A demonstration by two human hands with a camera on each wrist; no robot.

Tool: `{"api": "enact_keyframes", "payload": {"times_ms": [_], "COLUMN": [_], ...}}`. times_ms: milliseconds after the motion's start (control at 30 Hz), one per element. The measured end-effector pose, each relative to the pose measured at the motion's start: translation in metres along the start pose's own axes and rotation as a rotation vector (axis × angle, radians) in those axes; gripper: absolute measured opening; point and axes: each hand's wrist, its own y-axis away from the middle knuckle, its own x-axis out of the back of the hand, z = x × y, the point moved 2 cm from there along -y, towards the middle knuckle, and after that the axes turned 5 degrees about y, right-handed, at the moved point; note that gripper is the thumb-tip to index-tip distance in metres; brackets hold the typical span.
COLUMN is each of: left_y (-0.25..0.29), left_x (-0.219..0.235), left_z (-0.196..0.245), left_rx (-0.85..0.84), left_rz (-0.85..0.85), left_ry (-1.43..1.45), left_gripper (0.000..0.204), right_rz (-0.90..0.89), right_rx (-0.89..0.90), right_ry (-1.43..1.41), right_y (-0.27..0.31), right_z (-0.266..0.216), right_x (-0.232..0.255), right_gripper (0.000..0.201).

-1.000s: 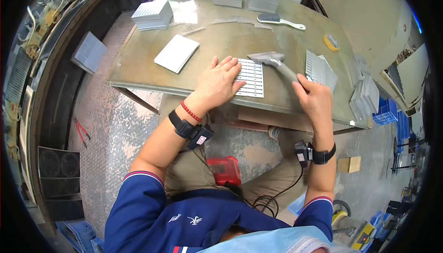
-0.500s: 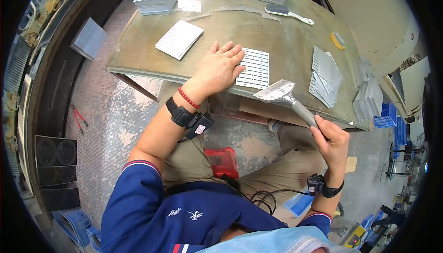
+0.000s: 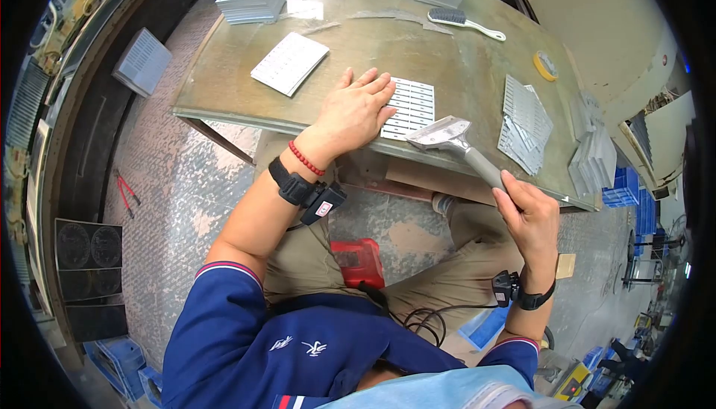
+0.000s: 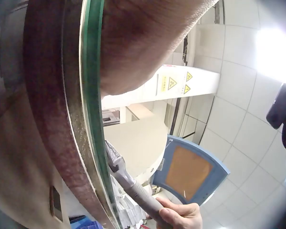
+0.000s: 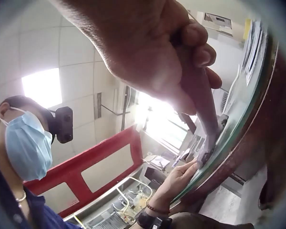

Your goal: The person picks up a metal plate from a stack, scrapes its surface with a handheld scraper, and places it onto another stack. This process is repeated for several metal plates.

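My left hand (image 3: 352,113) rests with fingers extended over the left part of a white sheet of printed labels (image 3: 411,107) near the table's front edge. In my right hand (image 3: 531,219) is the grey handle of a scraper (image 3: 446,136), fingers curled round it. Its wide metal blade overlaps the sheet's lower right corner in the head view. The right wrist view shows the scraper handle (image 5: 206,102) slanting down from the right hand (image 5: 148,57) toward the glass edge. From the left wrist, the scraper (image 4: 133,187) appears beyond the glass edge.
A white stack of sheets (image 3: 291,64) lies left of my left hand, a taller stack (image 3: 252,0) behind it. A brush (image 3: 466,24), a yellow tape roll (image 3: 545,66) and loose cut sheets (image 3: 524,125) lie on the glass-topped table (image 3: 216,95). More stacks stand at the far edge.
The scraper first moved from the sheet's upper right toward me, past the front edge, then slightly back left onto the sheet's near corner. My left hand stays on the sheet.
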Motion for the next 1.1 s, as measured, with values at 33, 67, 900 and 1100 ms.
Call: {"api": "enact_keyframes", "payload": {"times_ms": [33, 67, 900, 1100], "left_y": [0.0, 0.0, 0.0, -0.002], "left_x": [0.0, 0.0, 0.002, 0.017], "left_z": [0.0, 0.0, 0.003, 0.058], "left_rx": [0.0, 0.0, -0.006, -0.009], "left_rz": [-0.001, -0.001, 0.012, 0.249], "left_ry": [0.002, 0.005, -0.009, 0.043], "left_gripper": [0.043, 0.043, 0.041, 0.045], "right_rz": [0.0, 0.027, 0.113, 0.293], "right_rx": [-0.001, 0.031, -0.039, -0.33], "right_ry": [0.001, 0.015, 0.006, -0.348], "right_y": [-0.001, -0.003, -0.07, -0.038], "right_z": [0.0, 0.0, 0.012, 0.029], "right_x": [-0.002, -0.004, -0.039, -0.035], "right_gripper": [0.027, 0.027, 0.028, 0.029]}}
